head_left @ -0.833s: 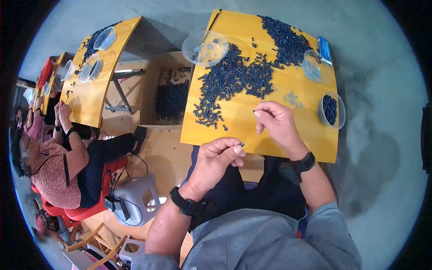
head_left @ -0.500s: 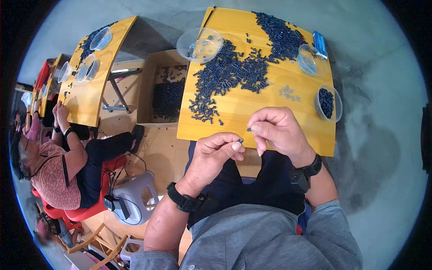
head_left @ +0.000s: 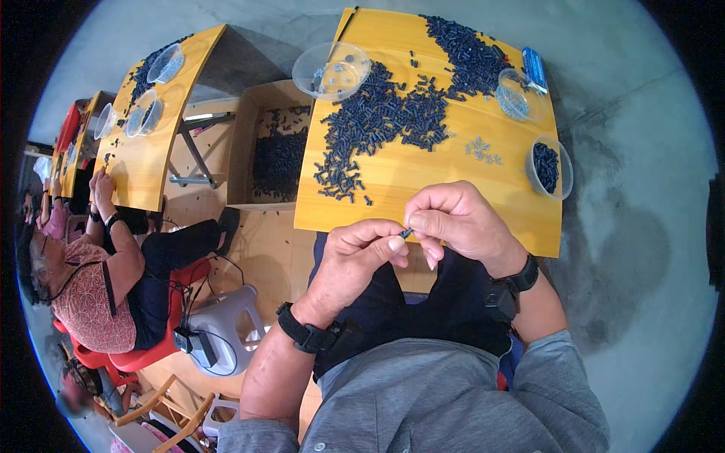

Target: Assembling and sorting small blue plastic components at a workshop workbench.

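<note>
My left hand (head_left: 359,253) and my right hand (head_left: 459,224) meet in front of the table's near edge. Both are closed in a pinch, fingertips almost touching. Between them shows a small dark plug-like piece (head_left: 406,233), gripped by my left thumb and forefinger. My right thumb and forefinger pinch its other end, where a tiny part is mostly covered by the fingers. Beyond the hands, many short black pieces (head_left: 377,113) lie in a loose heap on the yellow table (head_left: 423,192). A few small silvery pieces (head_left: 482,151) lie to the right.
Clear bowls stand around the table: one at the left edge (head_left: 302,74), one with pale bits (head_left: 515,102), one with black pieces (head_left: 560,189). A second black heap (head_left: 464,57) and a blue box (head_left: 535,69) lie far right. Left are a cardboard box (head_left: 240,166) and a seated co-worker (head_left: 91,294).
My right hand has moved left and closer, bringing its tiny part against the piece in my left hand. The left hand has barely moved.
</note>
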Action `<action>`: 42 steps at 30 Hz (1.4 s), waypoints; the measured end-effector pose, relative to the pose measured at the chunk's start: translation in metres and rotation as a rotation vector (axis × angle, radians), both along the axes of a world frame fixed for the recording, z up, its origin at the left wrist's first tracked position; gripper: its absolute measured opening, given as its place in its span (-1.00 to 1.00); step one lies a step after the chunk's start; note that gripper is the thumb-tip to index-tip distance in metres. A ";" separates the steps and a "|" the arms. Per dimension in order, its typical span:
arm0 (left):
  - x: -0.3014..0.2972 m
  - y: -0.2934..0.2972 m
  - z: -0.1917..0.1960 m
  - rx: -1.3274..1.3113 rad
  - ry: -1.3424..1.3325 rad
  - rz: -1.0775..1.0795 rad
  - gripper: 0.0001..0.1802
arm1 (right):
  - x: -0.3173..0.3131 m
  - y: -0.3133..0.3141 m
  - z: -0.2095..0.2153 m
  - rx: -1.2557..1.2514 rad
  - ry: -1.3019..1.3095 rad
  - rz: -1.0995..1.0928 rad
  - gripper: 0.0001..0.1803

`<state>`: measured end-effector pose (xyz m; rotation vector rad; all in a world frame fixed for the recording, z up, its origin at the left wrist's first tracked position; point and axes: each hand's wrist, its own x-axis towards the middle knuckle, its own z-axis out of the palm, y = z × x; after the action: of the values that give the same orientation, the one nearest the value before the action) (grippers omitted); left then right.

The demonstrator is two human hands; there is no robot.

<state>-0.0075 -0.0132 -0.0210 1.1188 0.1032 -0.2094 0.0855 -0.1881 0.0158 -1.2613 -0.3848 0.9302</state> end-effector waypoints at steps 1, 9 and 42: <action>0.000 0.000 -0.001 0.001 0.002 0.000 -0.85 | 0.000 0.000 0.000 0.005 -0.005 0.012 -0.81; -0.001 0.001 -0.002 -0.021 0.047 -0.025 -0.87 | 0.006 0.001 0.002 -0.080 -0.113 0.082 -0.82; 0.001 0.002 0.000 -0.008 0.062 -0.070 -0.86 | 0.020 0.005 0.012 -0.099 -0.339 0.297 -0.90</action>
<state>-0.0070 -0.0113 -0.0210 1.1088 0.1179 -0.3069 0.1059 -0.1834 0.0279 -1.4825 -0.8182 0.9940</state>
